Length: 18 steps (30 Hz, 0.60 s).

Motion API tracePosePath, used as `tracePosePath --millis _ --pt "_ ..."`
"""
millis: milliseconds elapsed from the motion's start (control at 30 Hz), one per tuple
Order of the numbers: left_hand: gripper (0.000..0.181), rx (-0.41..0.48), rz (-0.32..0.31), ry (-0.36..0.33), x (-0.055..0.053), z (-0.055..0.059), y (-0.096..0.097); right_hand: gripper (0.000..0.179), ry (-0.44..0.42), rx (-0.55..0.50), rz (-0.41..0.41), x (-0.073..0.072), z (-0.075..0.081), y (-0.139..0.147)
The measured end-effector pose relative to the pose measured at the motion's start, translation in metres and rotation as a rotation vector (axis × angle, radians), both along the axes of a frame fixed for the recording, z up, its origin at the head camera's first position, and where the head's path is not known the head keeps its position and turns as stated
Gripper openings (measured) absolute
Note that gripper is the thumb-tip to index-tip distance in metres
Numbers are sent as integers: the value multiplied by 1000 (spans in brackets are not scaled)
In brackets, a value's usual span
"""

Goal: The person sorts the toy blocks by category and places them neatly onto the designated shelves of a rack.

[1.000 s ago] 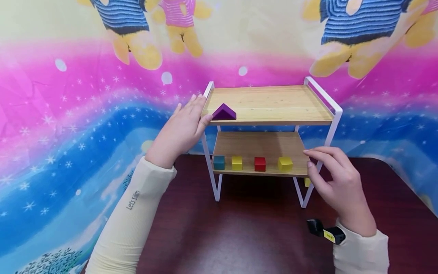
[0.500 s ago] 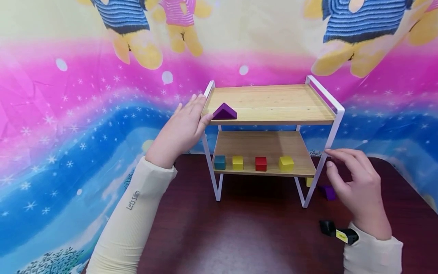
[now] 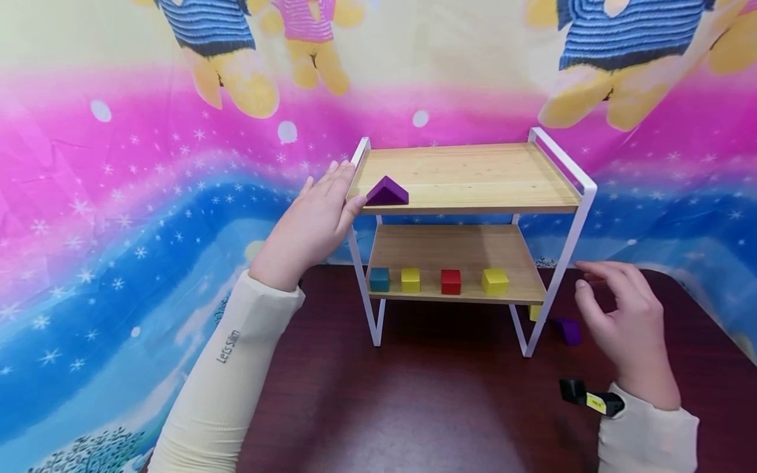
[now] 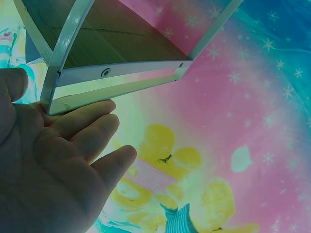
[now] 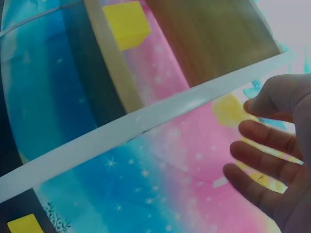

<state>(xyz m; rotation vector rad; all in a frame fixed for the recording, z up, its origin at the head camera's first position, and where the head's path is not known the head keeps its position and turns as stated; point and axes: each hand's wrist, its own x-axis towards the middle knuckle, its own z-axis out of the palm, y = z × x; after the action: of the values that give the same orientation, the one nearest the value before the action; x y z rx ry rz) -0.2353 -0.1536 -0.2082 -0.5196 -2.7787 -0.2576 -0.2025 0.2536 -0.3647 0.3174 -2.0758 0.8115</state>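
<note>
My left hand (image 3: 310, 223) rests with straight fingers against the left side rail of a two-tier shelf (image 3: 467, 174); in the left wrist view its fingers (image 4: 90, 116) lie along the white rail. Beside its thumb, a purple triangular block (image 3: 387, 192) sits on the top board's front left corner. My right hand (image 3: 627, 322) hovers to the right of the shelf, fingers loosely bent and holding nothing. Along the lower board's front edge stand a teal cube (image 3: 379, 280), a yellow cube (image 3: 411, 280), a red cube (image 3: 451, 282) and another yellow cube (image 3: 495, 280).
On the dark red table (image 3: 414, 407), a purple block (image 3: 569, 331) lies between the shelf's right leg and my right hand. A yellow block (image 3: 535, 312) is partly hidden behind that white leg (image 3: 550, 309). A patterned cloth (image 3: 148, 197) hangs behind everything.
My right hand has moved right, away from the shelf's right leg, uncovering the purple block on the table. My left hand stays at the rail, and the cubes have kept their places.
</note>
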Motion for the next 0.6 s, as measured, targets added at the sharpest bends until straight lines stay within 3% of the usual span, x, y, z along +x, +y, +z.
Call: tracePosePath --millis 200,600 --pt "69 1 -5 -1 0 0 0 31 -174 -9 -56 -7 -10 6" --pt "70 -4 6 1 0 0 0 34 -365 16 -56 -24 -30 19"
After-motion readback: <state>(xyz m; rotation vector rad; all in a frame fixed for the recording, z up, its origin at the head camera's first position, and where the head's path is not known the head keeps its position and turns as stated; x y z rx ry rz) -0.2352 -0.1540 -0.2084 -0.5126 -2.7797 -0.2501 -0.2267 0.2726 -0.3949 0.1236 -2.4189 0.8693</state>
